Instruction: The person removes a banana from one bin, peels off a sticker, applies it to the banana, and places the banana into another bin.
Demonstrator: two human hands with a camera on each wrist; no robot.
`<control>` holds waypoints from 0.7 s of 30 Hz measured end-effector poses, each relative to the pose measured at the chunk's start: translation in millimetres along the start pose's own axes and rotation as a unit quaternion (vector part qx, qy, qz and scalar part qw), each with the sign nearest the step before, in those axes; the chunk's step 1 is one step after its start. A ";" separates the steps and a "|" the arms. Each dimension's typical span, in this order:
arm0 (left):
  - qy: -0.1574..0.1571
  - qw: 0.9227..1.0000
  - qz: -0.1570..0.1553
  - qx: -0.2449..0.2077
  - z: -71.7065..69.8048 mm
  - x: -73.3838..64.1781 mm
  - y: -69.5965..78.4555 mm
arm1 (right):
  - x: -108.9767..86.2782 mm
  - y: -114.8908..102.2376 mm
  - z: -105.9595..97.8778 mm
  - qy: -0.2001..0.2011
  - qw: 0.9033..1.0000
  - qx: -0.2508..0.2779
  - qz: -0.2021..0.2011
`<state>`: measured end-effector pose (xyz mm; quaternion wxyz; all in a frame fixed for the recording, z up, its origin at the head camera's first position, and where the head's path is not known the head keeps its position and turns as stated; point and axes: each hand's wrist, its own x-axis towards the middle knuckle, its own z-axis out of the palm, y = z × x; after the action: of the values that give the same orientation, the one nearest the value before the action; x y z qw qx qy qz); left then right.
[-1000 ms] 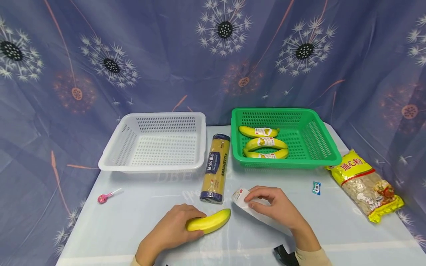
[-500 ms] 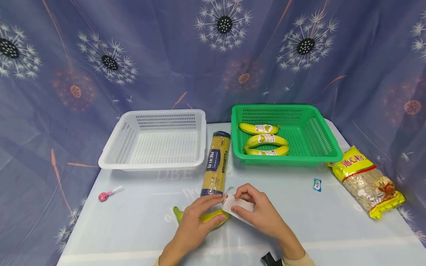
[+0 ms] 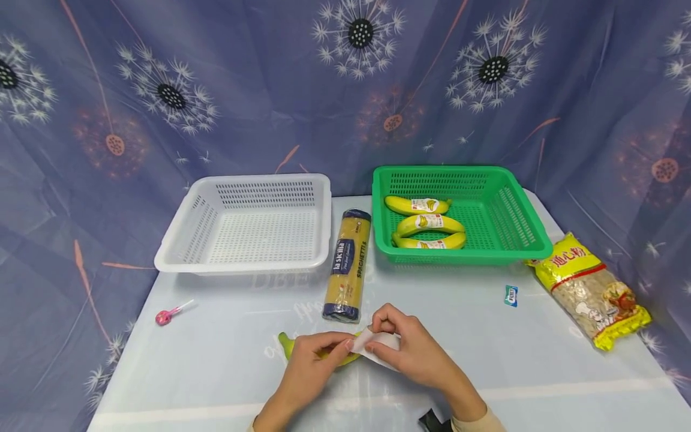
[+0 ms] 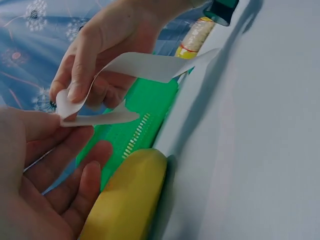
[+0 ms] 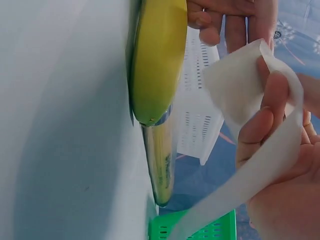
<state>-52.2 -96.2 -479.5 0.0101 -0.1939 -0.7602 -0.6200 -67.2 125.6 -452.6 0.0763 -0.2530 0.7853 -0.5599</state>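
My left hand point(image 3: 308, 367) and right hand point(image 3: 418, 357) meet over the front middle of the table. Between them is a white label strip point(image 3: 361, 342). In the left wrist view the paper strip point(image 4: 150, 66) is bent into a loop; my left thumb and index finger pinch its edge. My right fingers hold the strip from the other side, and a long tail hangs from that hand in the right wrist view. Just below lies a yellow banana point(image 5: 159, 60) with a green end, partly hidden by my left hand in the head view.
Several labelled bananas point(image 3: 453, 224) lie in the green basket point(image 3: 469, 258) at the back. Left of it are a spaghetti pack point(image 3: 348, 270) and a white basket point(image 3: 243, 267). A lollipop point(image 3: 164, 317), a small wrapped sweet point(image 3: 510, 296) and a noodle bag point(image 3: 588, 291) lie around.
My left hand has let go of the banana, moved right and now pinches the strip. My right hand has brought the strip left, over the banana, and bent it.
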 end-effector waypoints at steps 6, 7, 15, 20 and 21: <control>0.024 0.998 0.041 0.046 -8.3 4.9 27.3 | 1.1 0.9 -1.2 -0.010 1.000 -0.013 -0.006; 0.035 0.997 0.046 0.054 -10.0 5.6 30.1 | 1.5 0.6 -1.9 -0.011 1.000 -0.014 -0.005; 0.090 0.992 0.076 0.043 -24.1 5.7 25.3 | -3.2 5.9 -25.7 -0.009 0.998 -0.032 0.056; 0.117 0.984 0.127 0.054 -32.0 4.9 20.5 | -8.2 17.3 -56.0 0.014 0.989 -0.085 0.121; 0.119 0.981 0.140 0.061 -33.3 5.3 19.4 | -8.7 19.9 -62.6 0.026 0.985 -0.111 0.133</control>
<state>-58.7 -123.3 -452.3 0.1992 -0.2218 -0.7554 -0.5835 -91.1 187.3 -449.7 0.1016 -0.1387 0.8709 -0.4604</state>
